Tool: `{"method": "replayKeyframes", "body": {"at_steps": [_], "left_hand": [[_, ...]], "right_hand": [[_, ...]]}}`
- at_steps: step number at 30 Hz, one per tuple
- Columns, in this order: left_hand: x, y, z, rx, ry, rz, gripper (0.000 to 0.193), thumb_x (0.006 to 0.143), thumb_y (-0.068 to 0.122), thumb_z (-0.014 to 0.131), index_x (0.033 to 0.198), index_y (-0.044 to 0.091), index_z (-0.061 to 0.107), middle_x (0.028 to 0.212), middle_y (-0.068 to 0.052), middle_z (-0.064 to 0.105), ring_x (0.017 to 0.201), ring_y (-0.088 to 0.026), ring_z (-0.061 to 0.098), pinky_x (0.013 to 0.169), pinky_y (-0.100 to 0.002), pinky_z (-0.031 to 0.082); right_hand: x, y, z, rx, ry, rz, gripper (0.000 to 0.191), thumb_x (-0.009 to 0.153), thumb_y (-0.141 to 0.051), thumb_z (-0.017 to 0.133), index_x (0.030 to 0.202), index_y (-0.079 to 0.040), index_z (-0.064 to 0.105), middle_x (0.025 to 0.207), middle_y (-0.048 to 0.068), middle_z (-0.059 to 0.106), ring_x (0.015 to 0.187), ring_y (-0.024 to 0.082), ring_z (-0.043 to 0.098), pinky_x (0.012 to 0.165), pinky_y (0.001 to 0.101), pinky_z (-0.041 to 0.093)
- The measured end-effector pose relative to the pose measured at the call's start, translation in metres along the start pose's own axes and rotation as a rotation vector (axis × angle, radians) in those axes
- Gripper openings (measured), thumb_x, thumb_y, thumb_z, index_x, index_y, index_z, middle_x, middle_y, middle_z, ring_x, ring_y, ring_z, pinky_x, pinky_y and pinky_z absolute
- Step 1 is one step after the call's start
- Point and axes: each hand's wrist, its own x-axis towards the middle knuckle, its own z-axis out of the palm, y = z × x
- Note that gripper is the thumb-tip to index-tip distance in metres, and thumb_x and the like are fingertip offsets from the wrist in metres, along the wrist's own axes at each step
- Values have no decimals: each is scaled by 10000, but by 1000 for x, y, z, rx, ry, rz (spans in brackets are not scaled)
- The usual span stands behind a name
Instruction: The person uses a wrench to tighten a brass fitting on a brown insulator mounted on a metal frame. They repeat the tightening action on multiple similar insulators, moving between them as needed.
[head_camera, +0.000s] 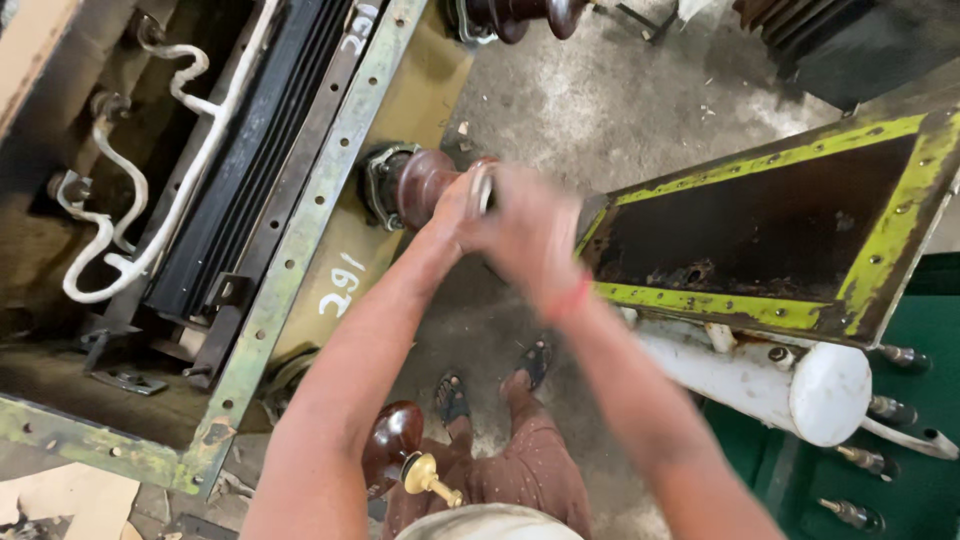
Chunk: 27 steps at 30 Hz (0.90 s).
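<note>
Both my hands meet at the outer end of a dark brown ceramic bushing (420, 185) that sticks out sideways from the side of an open green tank (300, 240). My left hand (455, 205) rests against the bushing's tip. My right hand (530, 235), blurred by motion, is closed around a thin ring-shaped metal part (482, 188) at that tip. A red band circles my right wrist. The bushing's end is mostly hidden behind my fingers.
White insulated leads (130, 200) curl inside the open tank. A second brown bushing with a brass stud (405, 455) projects near my left elbow. A yellow-green rimmed dark tank (780, 230) and a white cylinder (800, 385) stand at right. My sandalled feet (495, 375) are on concrete floor.
</note>
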Motion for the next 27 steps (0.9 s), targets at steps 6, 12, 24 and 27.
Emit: {"method": "replayKeyframes", "body": {"at_steps": [6,12,24,27], "left_hand": [[-1,5,-18,-72,-22,-35,489,626,361,844,1008,113,665,970,-72,707,1014,-279,675,949,-419,495],[-1,5,-17,-87,-13,2,535,602,376,863,1034,119,679,963,-89,712,992,-285,674,964,-440,470],[-2,-5,-20,-106,-155,30,470,761,302,821,1191,157,696,1001,-64,714,1016,-274,668,985,-415,466],[-2,1,-26,-151,-21,40,523,733,369,841,1171,128,688,1024,-74,717,1031,-251,676,1079,-445,435]], "right_hand": [[34,144,23,-95,215,-3,642,785,-175,767,1307,143,571,1203,320,636,1056,487,624,909,479,501],[-135,85,37,360,-194,646,357,1191,-274,574,984,-1,676,744,144,616,655,253,523,685,417,482],[-144,-5,20,1573,-114,1466,207,1028,-249,497,958,-83,598,729,45,564,533,167,517,480,322,443],[-158,52,9,985,-256,1505,244,996,-300,511,922,-97,622,678,47,554,503,203,524,448,356,422]]}}
